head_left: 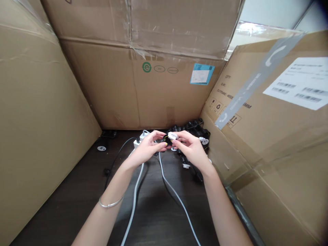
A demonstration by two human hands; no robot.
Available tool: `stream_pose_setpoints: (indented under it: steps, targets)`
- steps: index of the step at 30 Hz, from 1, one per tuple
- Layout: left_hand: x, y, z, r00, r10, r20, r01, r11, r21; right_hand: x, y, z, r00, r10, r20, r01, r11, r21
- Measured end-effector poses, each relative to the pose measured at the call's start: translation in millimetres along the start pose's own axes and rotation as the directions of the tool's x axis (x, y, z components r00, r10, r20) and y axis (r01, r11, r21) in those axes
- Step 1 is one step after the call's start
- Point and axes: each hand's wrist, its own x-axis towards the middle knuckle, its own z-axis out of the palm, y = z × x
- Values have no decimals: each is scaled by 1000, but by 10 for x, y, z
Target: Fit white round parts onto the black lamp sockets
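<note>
My left hand (148, 148) and my right hand (191, 147) meet above the dark table (77, 198), fingers pinched together round a small part (171, 137) that is white on top and black beneath. Both hands grip it at once. Just behind them lies a pile of several similar black parts with white tips (196, 131). A white power strip (141, 139) sits under my left hand, and its white cable (134, 201) runs toward me. A silver bracelet (110, 204) circles my left wrist.
Large cardboard boxes wall the table in: one at the left (38, 119), one at the back (143, 85), one at the right (276, 130). A second white cable (176, 198) and a black cable (118, 157) cross the tabletop. A small white disc (101, 148) lies at the left.
</note>
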Motion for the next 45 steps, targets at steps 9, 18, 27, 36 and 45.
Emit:
stream_pose_setpoints:
  steps: [9,18,27,36,45]
  targets:
    - [1,-14,-17,999,40,0,-40,999,-24,-6,14,86,978,-210,20,201,900,-388]
    - [16,-26,-43,999,40,-25,-42,997,-68,-47,-14,130,963,-254,91,258,768,-586]
    - [-41,49,-38,999,11,-45,-15,996,-91,-83,-102,171,973,-190,131,225,655,-721]
    - [-42,50,-45,999,31,-43,-36,993,-110,-92,-111,133,980,-158,118,196,840,-506]
    - [-11,35,-33,994,-14,-110,4,996,-86,-30,-27,64,999,49,-6,-49,993,-104]
